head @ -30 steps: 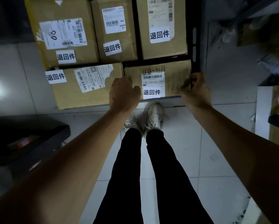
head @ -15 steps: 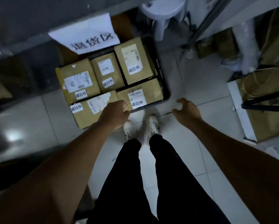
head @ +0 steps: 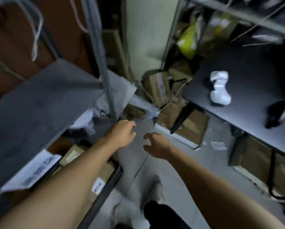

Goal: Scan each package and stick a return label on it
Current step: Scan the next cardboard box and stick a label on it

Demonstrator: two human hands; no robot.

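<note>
The view is blurred by motion. My left hand [head: 122,135] and my right hand [head: 155,146] hang over the grey floor, both with nothing in them and fingers loosely apart. At lower left, under a grey shelf [head: 39,104], a black crate [head: 108,184] holds brown packages [head: 72,154], one with a white return label [head: 98,185]. My left forearm covers part of the crate. A white paper sign [head: 37,171] hangs from the shelf edge above the crate.
A dark table [head: 246,83] at right carries a white bundle [head: 219,88] and a black object [head: 277,114]. Brown boxes [head: 160,90] are piled in the far corner and under the table. A metal rack post [head: 102,63] rises ahead. My legs show at the bottom.
Both hands have let go of the front package and lifted away from the crate. The view has swung up and to the right, so the crate now sits at lower left.
</note>
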